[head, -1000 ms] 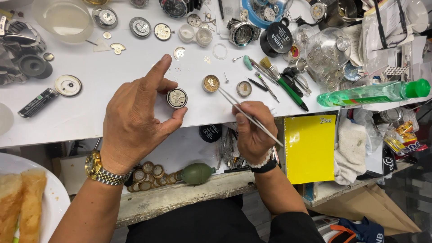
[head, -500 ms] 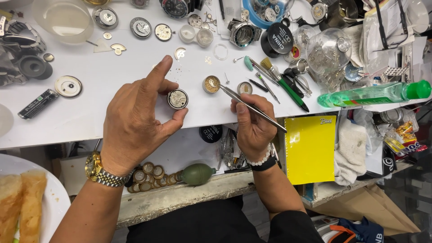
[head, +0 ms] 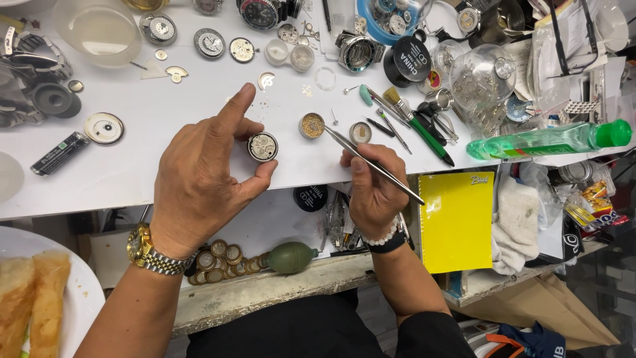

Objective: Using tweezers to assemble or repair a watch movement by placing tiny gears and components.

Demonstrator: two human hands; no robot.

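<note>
White worktop [head: 132,179] strewn with watch parts, two hands at work over it.
Left hand [head: 199,179] pinches a round watch movement [head: 263,146] between thumb and fingers, just above the worktop. Beside it sits a small round dish [head: 311,125] of fine brass-coloured bits, with the tips of steel tweezers [head: 371,164] at its rim, gripped by the right hand [head: 374,192]. A second small dish [head: 360,132] lies nearby, contents unclear.

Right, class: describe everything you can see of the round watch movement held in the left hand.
The watch movement is a small round disc, metal by its look, silvery with a darker rim and tiny parts showing on its upturned face. It sits just above the white table, pinched at its edge between the left hand's thumb and fingers. The tweezers point elsewhere.
</note>
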